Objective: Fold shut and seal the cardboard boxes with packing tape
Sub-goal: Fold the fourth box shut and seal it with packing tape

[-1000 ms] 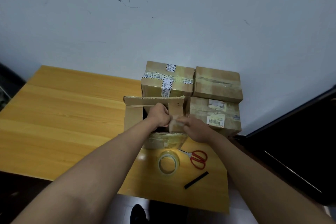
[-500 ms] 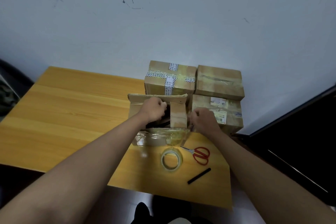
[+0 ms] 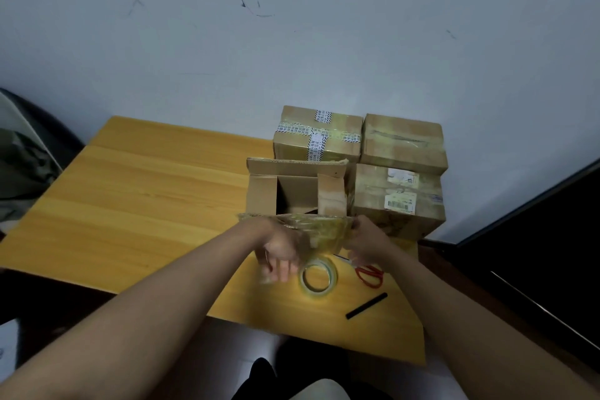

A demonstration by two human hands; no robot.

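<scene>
An open cardboard box [image 3: 293, 187] stands in the middle of the table with its far flap and both side flaps upright. Its near flap [image 3: 324, 230], shiny with old tape, hangs toward me over the front wall. My left hand [image 3: 279, 248] lies against the left part of that flap, its blurred fingers pointing down. My right hand [image 3: 368, 240] pinches the flap's right corner. A roll of clear packing tape [image 3: 318, 277] lies flat on the table just below both hands.
Three taped boxes stand against the wall: one behind the open box [image 3: 319, 140], and two stacked on the right [image 3: 402, 143] [image 3: 397, 201]. Red scissors [image 3: 370, 274] and a black marker [image 3: 367, 305] lie near the front right edge of the wooden table [image 3: 146, 198].
Both hands have left the upper flaps and dropped to the near flap at the box's front. The side flaps now stand upright and the box interior shows.
</scene>
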